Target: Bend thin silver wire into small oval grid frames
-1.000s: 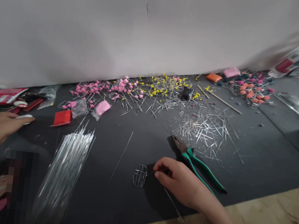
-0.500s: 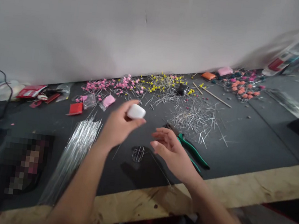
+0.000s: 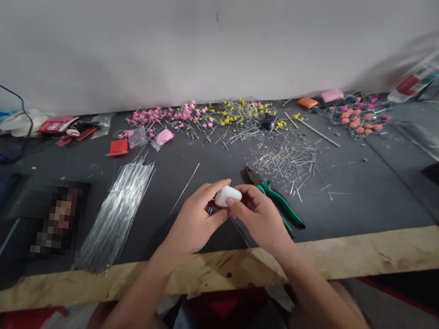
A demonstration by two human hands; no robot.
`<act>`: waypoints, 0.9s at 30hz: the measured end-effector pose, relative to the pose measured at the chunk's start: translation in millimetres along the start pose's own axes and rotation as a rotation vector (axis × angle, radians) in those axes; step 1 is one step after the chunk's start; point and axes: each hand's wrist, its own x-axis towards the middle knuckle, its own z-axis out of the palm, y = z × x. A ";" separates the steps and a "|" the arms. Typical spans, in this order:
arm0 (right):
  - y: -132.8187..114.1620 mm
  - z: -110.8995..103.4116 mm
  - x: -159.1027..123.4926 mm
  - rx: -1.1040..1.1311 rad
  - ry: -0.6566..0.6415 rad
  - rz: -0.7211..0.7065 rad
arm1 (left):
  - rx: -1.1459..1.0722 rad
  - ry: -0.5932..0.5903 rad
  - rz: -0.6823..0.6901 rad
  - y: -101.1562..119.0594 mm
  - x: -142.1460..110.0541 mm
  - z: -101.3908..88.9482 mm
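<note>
A small white rounded case (image 3: 228,195), which looks like an earbud case, is held between both hands above the front of the dark table. My left hand (image 3: 196,220) wraps round its left side, fingers closed. From the right, my right hand (image 3: 264,221) grips it with the thumb pressed on its near face. The small oval wire grid lies below, almost fully hidden by my left hand. Green-handled pliers (image 3: 281,200) rest just beyond my right hand. A single straight wire (image 3: 185,188) lies left of the hands.
A bundle of straight wires (image 3: 117,216) lies at left, near a phone-like dark object (image 3: 78,222). Pink-tipped wires (image 3: 169,114), yellow-tipped wires (image 3: 245,113) and loose wire pieces (image 3: 288,159) spread along the back. A bottle (image 3: 431,70) leans at far right.
My left hand has brought the white case from the far left to the middle. My right hand has let go of the wire by the oval grid and now grips the case too.
</note>
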 end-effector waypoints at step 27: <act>-18.6 24.1 -1.3 -0.094 0.023 -0.158 | -0.948 0.331 -0.173 3.5 -27.8 -2.7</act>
